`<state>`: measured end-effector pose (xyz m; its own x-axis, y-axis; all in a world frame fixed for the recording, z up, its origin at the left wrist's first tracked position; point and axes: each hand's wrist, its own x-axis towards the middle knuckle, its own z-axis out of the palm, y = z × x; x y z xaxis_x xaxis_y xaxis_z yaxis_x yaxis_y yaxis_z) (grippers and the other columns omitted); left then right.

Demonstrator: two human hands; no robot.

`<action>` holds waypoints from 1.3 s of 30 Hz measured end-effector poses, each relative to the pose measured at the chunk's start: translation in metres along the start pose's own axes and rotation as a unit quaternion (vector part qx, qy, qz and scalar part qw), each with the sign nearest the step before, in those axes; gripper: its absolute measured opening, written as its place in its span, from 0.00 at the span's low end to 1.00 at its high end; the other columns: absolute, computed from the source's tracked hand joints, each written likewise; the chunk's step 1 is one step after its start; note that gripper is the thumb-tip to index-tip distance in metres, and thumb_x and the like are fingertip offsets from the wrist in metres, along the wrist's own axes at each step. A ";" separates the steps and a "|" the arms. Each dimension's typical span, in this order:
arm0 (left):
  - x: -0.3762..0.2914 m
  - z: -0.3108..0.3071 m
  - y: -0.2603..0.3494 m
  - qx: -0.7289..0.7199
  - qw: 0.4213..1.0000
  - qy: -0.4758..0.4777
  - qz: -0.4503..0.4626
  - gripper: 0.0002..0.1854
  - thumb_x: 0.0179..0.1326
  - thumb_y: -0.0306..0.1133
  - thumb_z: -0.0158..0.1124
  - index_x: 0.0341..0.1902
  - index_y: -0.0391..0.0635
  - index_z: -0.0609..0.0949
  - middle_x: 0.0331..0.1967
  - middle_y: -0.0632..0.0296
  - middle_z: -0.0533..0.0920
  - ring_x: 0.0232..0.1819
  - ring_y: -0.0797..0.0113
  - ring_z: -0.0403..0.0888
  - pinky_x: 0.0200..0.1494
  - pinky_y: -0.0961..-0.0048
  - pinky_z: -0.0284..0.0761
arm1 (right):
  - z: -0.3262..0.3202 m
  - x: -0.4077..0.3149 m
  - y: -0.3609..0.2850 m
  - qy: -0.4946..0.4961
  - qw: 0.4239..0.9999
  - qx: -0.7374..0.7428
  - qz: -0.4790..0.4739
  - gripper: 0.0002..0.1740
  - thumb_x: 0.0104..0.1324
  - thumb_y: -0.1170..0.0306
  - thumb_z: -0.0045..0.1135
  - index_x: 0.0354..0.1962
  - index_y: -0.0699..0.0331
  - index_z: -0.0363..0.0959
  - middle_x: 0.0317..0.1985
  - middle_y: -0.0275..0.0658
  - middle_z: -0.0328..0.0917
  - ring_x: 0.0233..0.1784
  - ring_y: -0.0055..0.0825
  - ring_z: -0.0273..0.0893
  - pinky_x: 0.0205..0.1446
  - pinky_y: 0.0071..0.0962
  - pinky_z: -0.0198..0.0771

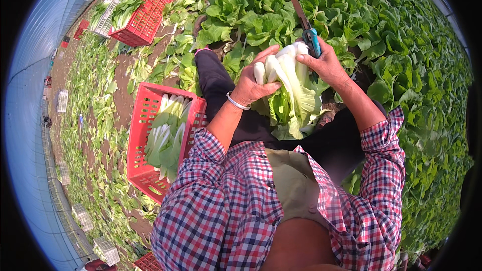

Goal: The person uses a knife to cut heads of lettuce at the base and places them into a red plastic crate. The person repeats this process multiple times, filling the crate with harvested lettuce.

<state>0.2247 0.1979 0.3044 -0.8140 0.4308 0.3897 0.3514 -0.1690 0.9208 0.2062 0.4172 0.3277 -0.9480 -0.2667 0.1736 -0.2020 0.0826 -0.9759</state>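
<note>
My left hand (252, 84), with a pale bracelet at the wrist, grips several heads of leafy greens (288, 67) by their white stem ends; the leaves hang down over my lap. My right hand (325, 62) is closed around the teal handle of a knife (311, 41), its thumb against the white stems. The knife's brownish blade points up and away from me. To my left, a red plastic crate (135, 135) holds stacked greens (165, 135) with white stems. Part of the knife is hidden by my right hand.
Dense leafy plants (406, 64) grow ahead and to the right. Loose leaves (90, 150) litter the soil on the left. Filled red crates (145, 22) and a white crate (105, 19) stand at upper left, near the blue greenhouse wall (26, 101).
</note>
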 end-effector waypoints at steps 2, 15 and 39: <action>-0.004 -0.005 -0.004 0.062 0.998 -0.025 -0.005 0.46 0.39 0.33 0.70 0.64 0.38 0.60 0.62 0.54 0.64 0.59 0.69 0.64 0.61 0.72 0.60 | -0.001 -0.002 0.001 -0.019 1.000 0.023 -0.006 0.26 0.53 0.62 0.66 0.46 0.65 0.68 0.36 0.30 0.74 0.38 0.14 0.69 0.42 0.18 0.68; -0.048 -0.006 -0.022 -0.074 0.996 0.027 -0.040 0.42 0.40 0.30 0.67 0.64 0.40 0.61 0.54 0.60 0.72 0.53 0.72 0.70 0.58 0.74 0.63 | 0.033 0.009 0.023 -0.120 0.989 0.071 0.048 0.28 0.54 0.61 0.64 0.50 0.65 0.67 0.40 0.32 0.75 0.40 0.18 0.72 0.44 0.20 0.68; -0.217 -0.186 0.020 0.683 0.568 0.114 -0.444 0.46 0.40 0.51 0.65 0.60 0.37 0.63 0.39 0.50 0.80 0.44 0.56 0.77 0.46 0.60 0.67 | -0.044 0.034 0.040 0.182 0.976 0.085 0.088 0.23 0.67 0.59 0.46 0.53 0.66 0.64 0.52 0.37 0.71 0.26 0.10 0.56 0.27 0.10 0.58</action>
<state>0.3224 -0.0643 0.2410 -0.9350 -0.3441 -0.0854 -0.3405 0.9387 -0.0547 0.1555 0.4539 0.3006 -0.9950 0.0992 0.0062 -0.0134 -0.0715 -0.9974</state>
